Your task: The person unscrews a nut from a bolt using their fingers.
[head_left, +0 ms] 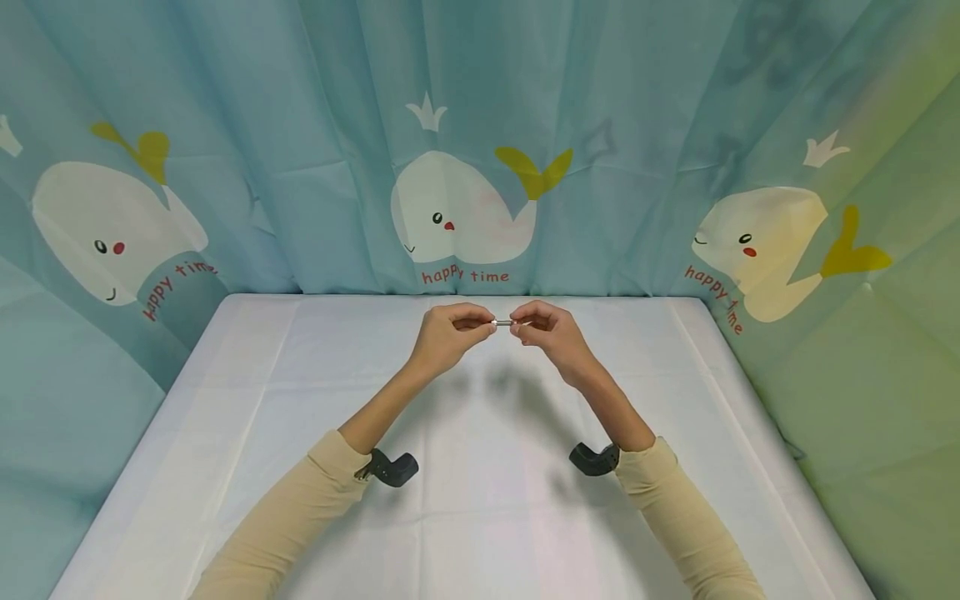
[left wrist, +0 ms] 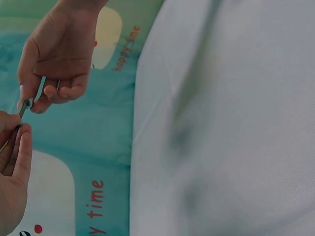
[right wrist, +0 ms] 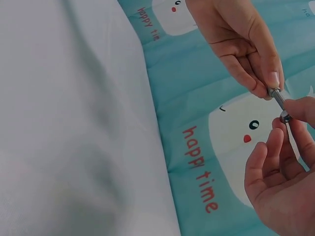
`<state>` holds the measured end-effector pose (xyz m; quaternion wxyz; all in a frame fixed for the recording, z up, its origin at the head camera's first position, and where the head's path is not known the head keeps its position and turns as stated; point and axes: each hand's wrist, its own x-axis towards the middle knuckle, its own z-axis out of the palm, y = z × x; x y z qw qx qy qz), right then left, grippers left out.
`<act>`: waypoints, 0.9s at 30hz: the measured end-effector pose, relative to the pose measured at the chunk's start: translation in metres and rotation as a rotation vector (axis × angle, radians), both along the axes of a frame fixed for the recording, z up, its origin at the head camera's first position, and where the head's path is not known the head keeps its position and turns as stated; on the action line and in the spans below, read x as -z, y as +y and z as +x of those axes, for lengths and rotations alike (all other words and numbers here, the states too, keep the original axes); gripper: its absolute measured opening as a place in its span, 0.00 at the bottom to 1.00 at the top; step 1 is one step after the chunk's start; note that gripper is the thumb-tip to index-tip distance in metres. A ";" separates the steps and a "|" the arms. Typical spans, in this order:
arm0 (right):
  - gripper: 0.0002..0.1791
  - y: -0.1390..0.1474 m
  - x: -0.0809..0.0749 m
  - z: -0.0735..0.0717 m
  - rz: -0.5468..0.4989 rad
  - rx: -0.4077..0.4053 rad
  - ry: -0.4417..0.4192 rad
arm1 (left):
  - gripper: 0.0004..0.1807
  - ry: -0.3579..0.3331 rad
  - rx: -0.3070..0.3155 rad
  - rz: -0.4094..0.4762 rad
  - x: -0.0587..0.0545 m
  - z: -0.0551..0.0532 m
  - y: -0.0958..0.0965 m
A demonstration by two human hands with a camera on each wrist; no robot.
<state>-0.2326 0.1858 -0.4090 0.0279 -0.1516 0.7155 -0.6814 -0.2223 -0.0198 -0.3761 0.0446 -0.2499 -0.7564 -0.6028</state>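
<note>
A small silver bolt [head_left: 504, 322] lies level between the two hands, raised over the far part of the table, with shadows below. My left hand [head_left: 442, 337] pinches its left end between thumb and fingertips. At the other end my right hand [head_left: 555, 337] pinches a small shiny nut [right wrist: 285, 116] with thumb and fingers. The bolt's bare shank [right wrist: 278, 99] shows in the right wrist view, running from the left fingertips to the nut. In the left wrist view the nut's hollow end [left wrist: 28, 103] faces the camera, and the left fingers partly cover the bolt.
A white-covered table [head_left: 480, 517] stretches under both arms. Blue-green curtains [head_left: 315, 208] printed with whales hang right behind its far edge and along both sides. A black wrist device [head_left: 393, 469] juts from the left cuff, and another black device [head_left: 594, 459] from the right.
</note>
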 end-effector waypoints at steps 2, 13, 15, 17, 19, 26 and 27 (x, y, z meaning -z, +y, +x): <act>0.15 0.001 0.001 0.000 0.007 -0.002 0.005 | 0.07 0.000 0.000 -0.002 0.001 0.000 0.000; 0.18 0.008 0.011 0.003 0.155 0.029 -0.018 | 0.08 -0.076 -0.005 -0.036 0.013 0.003 -0.005; 0.17 0.010 0.015 0.003 0.176 0.031 -0.018 | 0.09 -0.089 -0.005 -0.043 0.020 0.001 -0.006; 0.16 0.011 0.020 0.004 0.191 0.032 -0.024 | 0.08 -0.102 -0.012 -0.045 0.031 -0.002 -0.006; 0.15 0.012 0.024 0.005 0.204 0.031 -0.030 | 0.08 -0.106 -0.019 -0.045 0.044 -0.006 -0.006; 0.13 0.019 0.044 0.005 0.210 0.028 -0.073 | 0.07 -0.137 -0.050 -0.081 0.074 -0.008 -0.007; 0.13 0.019 0.047 0.005 0.210 0.027 -0.073 | 0.06 -0.143 -0.056 -0.087 0.077 -0.008 -0.007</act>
